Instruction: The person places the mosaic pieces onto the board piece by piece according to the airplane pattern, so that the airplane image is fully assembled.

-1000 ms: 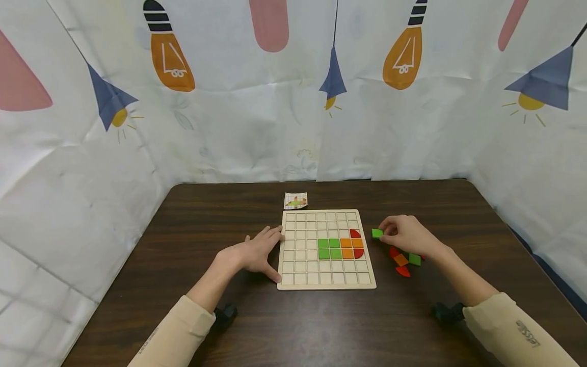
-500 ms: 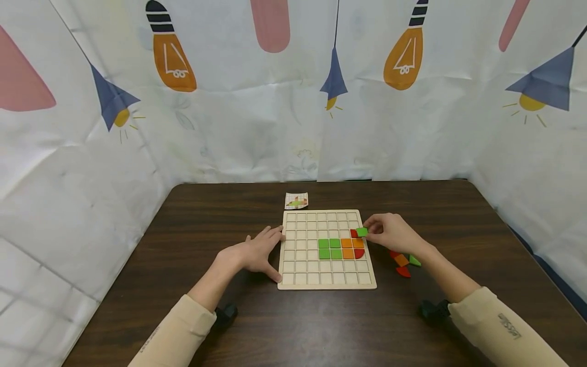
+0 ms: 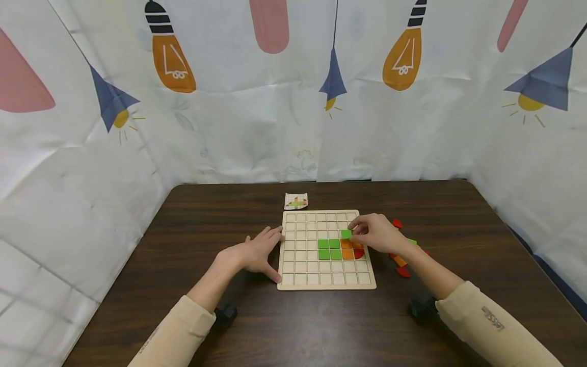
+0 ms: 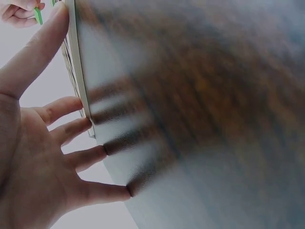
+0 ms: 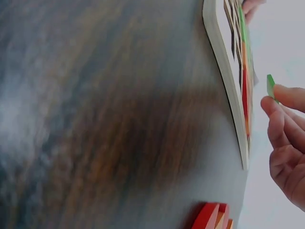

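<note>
My right hand [image 3: 378,232] pinches a green square tile [image 3: 346,234] between thumb and fingers over the right part of a wooden grid board [image 3: 300,266]. The right wrist view shows this tile [image 5: 270,86] held above the board's surface. Green squares [image 3: 323,248], orange squares [image 3: 347,254] and a red quarter-round piece [image 3: 359,253] sit in the grid. My right fingers overlap the area at the upper right of these pieces. At the board's left edge rests my left hand [image 3: 252,254], fingers spread, with thumb [image 4: 57,28] and fingertips against the edge.
Loose red [image 3: 402,272], orange [image 3: 400,261] and green pieces lie right of the board, partly hidden by my right forearm. A small picture card [image 3: 295,201] lies behind the board on the dark wood table [image 3: 321,326]. A printed curtain [image 3: 257,132] hangs beyond it.
My right hand has carried the green square tile leftward from the right side of the table to over the board. My left hand has stayed at the board's left edge.
</note>
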{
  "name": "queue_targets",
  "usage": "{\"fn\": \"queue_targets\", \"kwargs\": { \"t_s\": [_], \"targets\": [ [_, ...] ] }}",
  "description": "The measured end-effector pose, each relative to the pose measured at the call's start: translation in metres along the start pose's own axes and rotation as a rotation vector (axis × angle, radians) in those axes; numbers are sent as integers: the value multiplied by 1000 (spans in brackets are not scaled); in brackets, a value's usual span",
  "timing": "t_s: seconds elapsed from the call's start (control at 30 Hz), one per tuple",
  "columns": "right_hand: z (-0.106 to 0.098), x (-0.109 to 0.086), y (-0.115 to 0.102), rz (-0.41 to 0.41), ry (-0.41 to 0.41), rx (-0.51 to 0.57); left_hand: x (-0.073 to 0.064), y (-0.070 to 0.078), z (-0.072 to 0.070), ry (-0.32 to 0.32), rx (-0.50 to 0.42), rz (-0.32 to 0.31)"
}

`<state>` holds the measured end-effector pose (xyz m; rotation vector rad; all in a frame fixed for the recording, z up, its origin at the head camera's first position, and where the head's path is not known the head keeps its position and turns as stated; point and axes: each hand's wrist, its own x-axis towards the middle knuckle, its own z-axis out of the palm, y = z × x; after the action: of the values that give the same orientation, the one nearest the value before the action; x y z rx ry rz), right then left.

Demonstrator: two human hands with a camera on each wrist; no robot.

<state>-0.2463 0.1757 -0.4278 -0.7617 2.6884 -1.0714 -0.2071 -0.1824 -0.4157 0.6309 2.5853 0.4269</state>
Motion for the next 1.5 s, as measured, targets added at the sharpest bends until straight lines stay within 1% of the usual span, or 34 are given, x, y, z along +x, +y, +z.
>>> {"fn": "queue_targets", "kwargs": {
  "t_s": [0.33,0.73,0.9,1.13,1.4,1.5],
  "targets": [
    [15,7,-12,5,-18,39,0,2,-1,-1,-8,3],
    [34,22,-30,-77,-49,27,1,1,-1,-9,12,2],
    [41,26,-39,-85,-63,35,1,1,-2,-9,24,-2],
    [50,32,-47,-125,-59,4,0,1,-2,-8,26,-9],
    [56,35,-53,-115,-38,-71,1,3,-3,-9,22,-7],
    [58,36,-56,-99,-32,-99,1,3,-3,-9,24,-9]
  ]
}}
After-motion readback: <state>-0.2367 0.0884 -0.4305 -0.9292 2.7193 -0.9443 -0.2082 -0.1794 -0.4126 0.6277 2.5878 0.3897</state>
